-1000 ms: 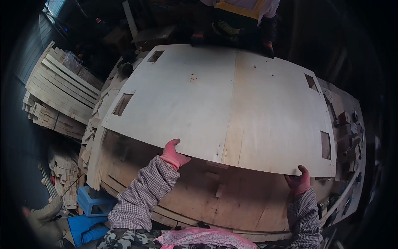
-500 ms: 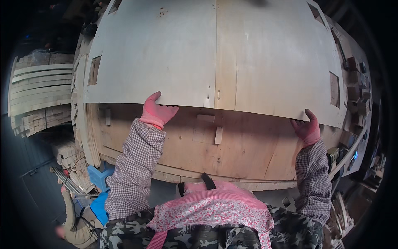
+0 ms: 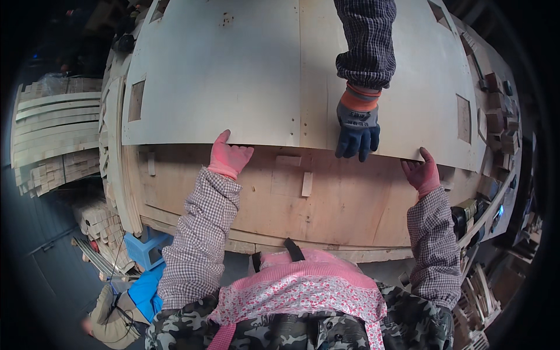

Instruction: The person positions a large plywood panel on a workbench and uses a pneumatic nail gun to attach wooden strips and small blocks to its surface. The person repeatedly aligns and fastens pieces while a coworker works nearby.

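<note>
While our left hand (image 3: 229,160) holds the near edge of a pale wooden sheet (image 3: 216,87) left of the frame's middle, our right hand (image 3: 423,175) takes the same edge farther right. Both hands are clamped on the sheet, each thumb lying on top and the fingers at or under the edge; how far they reach beneath, we cannot tell. We hold it at two places well apart, probably to steady so wide a piece evenly. The sheet fills the upper middle of the frame, over a brown table (image 3: 262,216) whose near part shows below it, with a small wood block (image 3: 307,184) lying there.

From the top of the frame a co-worker's gloved hand (image 3: 357,129) comes down over the sheet, its fingers at the near edge between our hands, closer to the right one. Whether it presses or only rests, we cannot tell.

At the left, wood strips (image 3: 58,119) lie in layers, seemingly to save room. Dark blocks (image 3: 494,111) line the right side, apparently set beside the sheet to leave its surface free.
</note>
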A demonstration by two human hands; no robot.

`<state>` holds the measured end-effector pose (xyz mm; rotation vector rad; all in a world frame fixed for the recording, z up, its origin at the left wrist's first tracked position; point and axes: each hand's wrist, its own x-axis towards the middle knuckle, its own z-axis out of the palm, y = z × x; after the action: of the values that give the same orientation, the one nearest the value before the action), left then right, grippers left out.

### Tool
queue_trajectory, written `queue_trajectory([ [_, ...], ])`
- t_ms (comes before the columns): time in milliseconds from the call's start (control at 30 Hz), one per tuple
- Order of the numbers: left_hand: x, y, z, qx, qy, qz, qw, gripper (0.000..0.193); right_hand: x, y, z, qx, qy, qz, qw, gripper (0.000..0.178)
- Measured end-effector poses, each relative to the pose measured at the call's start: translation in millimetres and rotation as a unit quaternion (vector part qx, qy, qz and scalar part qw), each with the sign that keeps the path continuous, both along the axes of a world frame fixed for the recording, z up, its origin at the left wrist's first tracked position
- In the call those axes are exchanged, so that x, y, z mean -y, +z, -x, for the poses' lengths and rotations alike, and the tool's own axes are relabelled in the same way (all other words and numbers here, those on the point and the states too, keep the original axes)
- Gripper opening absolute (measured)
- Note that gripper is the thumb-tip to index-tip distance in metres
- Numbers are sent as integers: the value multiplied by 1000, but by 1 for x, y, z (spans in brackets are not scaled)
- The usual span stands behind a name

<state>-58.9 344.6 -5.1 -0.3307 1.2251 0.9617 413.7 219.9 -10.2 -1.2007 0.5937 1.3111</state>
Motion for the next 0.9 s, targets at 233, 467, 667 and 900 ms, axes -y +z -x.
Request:
queue_trajectory([
  [233,22,-6,16,-10,-26,-48,998,62,12,1,7,69,42,12,997,55],
  [467,48,-6,22,0,-57,-83,995,54,24,5,38,85,111,1,990,32],
  [667,85,-19,13,21,-84,-89,992,37,34,4,88,91,277,-24,956,13],
  [900,151,-42,11,2,-152,-64,986,47,89,-17,128,190,431,7,882,37],
])
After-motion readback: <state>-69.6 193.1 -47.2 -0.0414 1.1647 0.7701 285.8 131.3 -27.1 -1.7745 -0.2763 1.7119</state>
